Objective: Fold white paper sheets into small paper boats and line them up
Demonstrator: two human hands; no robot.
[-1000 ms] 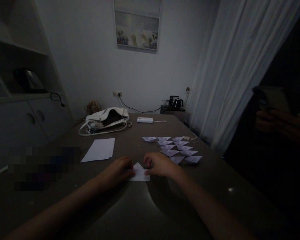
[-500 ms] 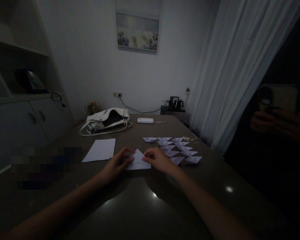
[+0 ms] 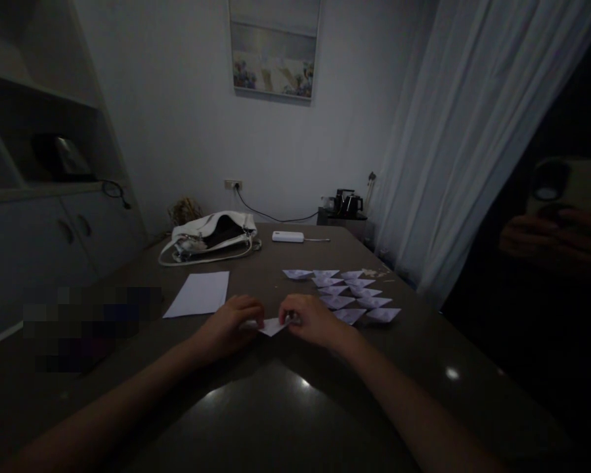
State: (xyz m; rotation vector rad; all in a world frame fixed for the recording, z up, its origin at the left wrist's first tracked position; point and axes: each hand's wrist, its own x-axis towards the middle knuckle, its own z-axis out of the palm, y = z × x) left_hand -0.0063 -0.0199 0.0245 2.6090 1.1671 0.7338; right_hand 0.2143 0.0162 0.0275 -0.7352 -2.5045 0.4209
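Observation:
A small folded white paper (image 3: 272, 327) is held between my two hands just above the dark table, one corner pointing down toward me. My left hand (image 3: 234, 325) grips its left end, fingers curled over it. At the right end, the fingers of my right hand (image 3: 312, 320) pinch the paper. Both hands partly hide it. Several folded paper boats (image 3: 335, 301) stand in rows right beside and beyond my right hand. To the left, past my left hand, lies a stack of white paper sheets (image 3: 198, 293).
Toward the far end of the table (image 3: 256, 420) are a white handbag (image 3: 209, 236) and a white power bank (image 3: 288, 236) with a short cable. Paper scraps (image 3: 372, 272) lie near the right edge. A person's hand (image 3: 536, 236) holds a phone at the far right.
The paper has been turned over: its point faced away from me and now faces toward me. Both hands have curled over its ends. The view has shifted slightly.

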